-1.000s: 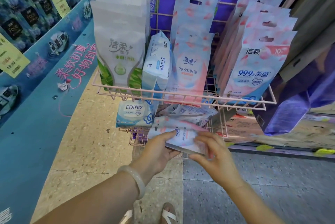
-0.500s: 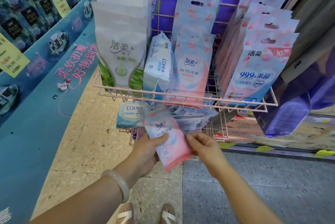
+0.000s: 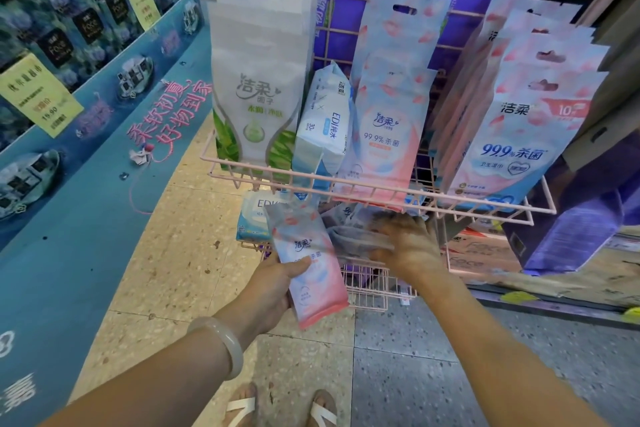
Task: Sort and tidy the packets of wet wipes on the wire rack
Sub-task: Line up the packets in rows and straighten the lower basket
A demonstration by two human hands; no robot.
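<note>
Packets of wet wipes are standing in rows on the upper shelf (image 3: 381,186) of the pink wire rack, while a loose heap (image 3: 349,222) is lying flat and jumbled on the lower shelf (image 3: 367,283) beneath it. The left hand (image 3: 273,288) is holding a pink-and-blue packet (image 3: 308,264) in front of the rack, thumb pressing across its face and the other fingers hidden behind it; the packet's long axis is running nearly upright, leaning a little to the left at the top. The right hand (image 3: 405,246) is reaching into the lower shelf, and it is the nearer hand to the heap, lying directly on it. Motion blur is smearing this hand, so the fingers are looking loosely spread over the packets, but whether they are gripping one cannot be told. The heap is lying just ahead of and under those fingertips, its packets pointing roughly left to right, crosswise to the reaching arm. Matching upright packets (image 3: 388,122) of the same pink design are standing in the middle of the upper shelf, straight above the held one, which is probably where it is heading.
</note>
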